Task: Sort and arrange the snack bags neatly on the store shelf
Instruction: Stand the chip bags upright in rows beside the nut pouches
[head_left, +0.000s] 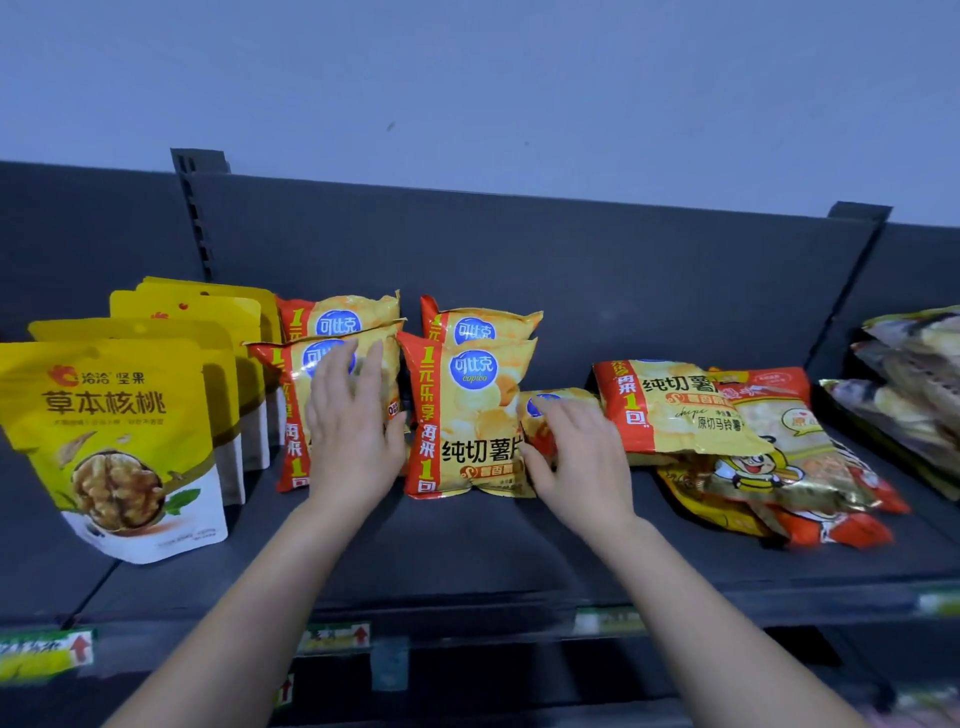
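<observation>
On the dark shelf, the left hand is laid flat, with straight fingers, on the front chip bag of the left row, at about 10 o'clock from the middle of the shelf. A small chip bag, lying just beside the upright middle chip bag at about 1 o'clock, is gripped by the right hand with curled fingers. Yellow walnut pouches are stood upright at 9 o'clock. At 3 o'clock a flat chip bag is laid on a pile of cartoon bags.
</observation>
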